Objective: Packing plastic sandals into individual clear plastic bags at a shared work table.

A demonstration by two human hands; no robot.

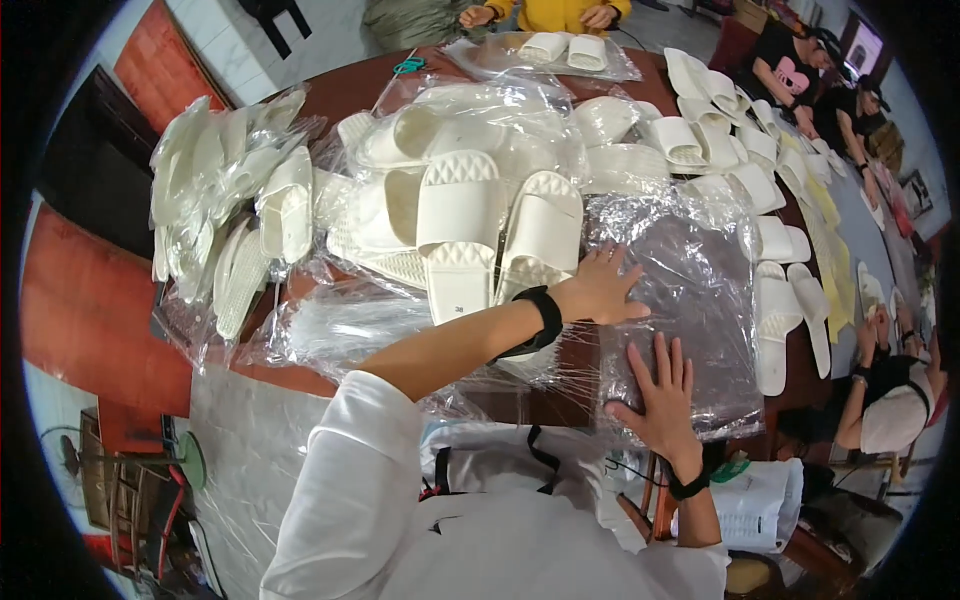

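Note:
Both my hands rest on a clear plastic bag [690,290] that lies flat on the dark red table. My left hand [603,287] reaches across with its fingers spread over the bag's left side. Lower down, my right hand [660,395] lies with fingers stretched out near the bag's front edge. Neither hand holds anything. Just left of my left hand, a pair of white slide sandals, one slipper [458,225] and its mate [540,230], lies on top of a heap. Under my left forearm is a stack of clear plastic bags [345,325].
Bagged white slippers [215,180] pile up at the left. Loose white slippers [775,315] line the right side. Teal scissors [409,65] lie at the far edge. A person in a yellow top [560,14] is across the table; several others work at the right.

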